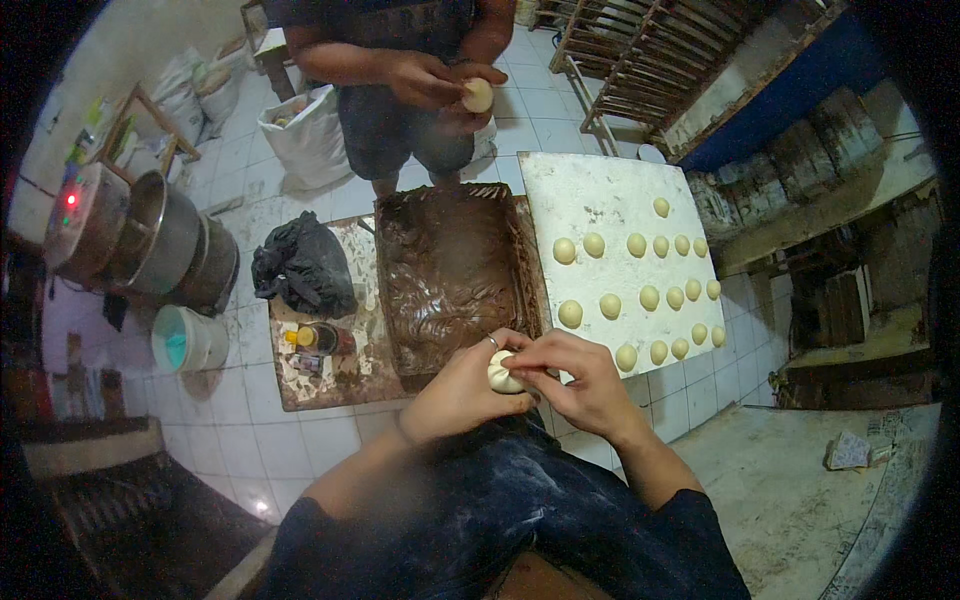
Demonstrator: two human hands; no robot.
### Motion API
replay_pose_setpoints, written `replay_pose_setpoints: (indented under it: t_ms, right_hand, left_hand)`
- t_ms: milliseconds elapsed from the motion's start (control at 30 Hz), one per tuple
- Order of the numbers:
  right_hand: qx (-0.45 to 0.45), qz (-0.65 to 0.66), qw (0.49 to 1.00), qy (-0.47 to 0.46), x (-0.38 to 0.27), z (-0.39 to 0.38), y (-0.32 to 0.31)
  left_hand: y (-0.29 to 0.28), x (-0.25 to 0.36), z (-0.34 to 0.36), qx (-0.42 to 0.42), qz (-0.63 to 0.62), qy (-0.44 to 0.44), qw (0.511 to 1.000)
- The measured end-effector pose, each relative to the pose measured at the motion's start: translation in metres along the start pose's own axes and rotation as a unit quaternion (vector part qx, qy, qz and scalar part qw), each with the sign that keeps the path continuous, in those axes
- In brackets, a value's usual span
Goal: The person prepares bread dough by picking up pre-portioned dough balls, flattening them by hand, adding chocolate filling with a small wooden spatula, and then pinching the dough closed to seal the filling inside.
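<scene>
My left hand cups a pale, pleated dough bun, thumb and fingers curled around it. With its fingertips my right hand pinches the gathered dough at the bun's top. Just beyond my hands lies a rectangular tray spread with glossy brown chocolate-like filling. To its right, a white floured board bears rows of round pale dough balls. Across the tray, a co-worker's hands hold another pale dough piece.
A black plastic bag and a yellow-capped bottle rest on the stained board left of the tray. Farther left stand a white bucket and a metal mixer bowl. A white sack sits behind; wooden racks are at the back right.
</scene>
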State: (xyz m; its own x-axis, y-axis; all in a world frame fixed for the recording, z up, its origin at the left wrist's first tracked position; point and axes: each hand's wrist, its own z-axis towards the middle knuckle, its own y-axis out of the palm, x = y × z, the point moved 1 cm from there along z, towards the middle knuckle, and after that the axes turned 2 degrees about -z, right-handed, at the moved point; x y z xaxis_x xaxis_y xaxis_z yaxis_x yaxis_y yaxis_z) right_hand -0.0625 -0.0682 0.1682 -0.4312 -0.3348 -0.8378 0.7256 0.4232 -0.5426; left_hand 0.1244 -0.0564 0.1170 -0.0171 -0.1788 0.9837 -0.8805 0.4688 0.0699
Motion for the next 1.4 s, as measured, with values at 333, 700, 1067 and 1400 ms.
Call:
replay_pose_setpoints:
  t_ms: [333, 700, 1067, 1400]
  right_hand:
    - [0.031, 0.013, 0.998, -0.051, 0.003, 0.000, -0.001]
    - [0.054, -0.032, 0.997, -0.037, -0.002, -0.002, 0.008]
    - [0.063, 0.020, 0.998, -0.014, 0.000, -0.004, 0.005]
    - [0.020, 0.005, 0.998, -0.052, 0.002, -0.009, 0.001]
  left_hand:
    - [-0.007, 0.002, 0.006, -0.036, 0.046, -0.033, 0.998]
    - [0.014, 0.003, 0.005, 0.114, 0.143, 0.132, 0.974]
    - [0.012, 0.008, 0.002, 0.077, 0.139, 0.077, 0.984]
    - [0.010, 0.016, 0.001, 0.024, 0.092, 0.026, 0.995]
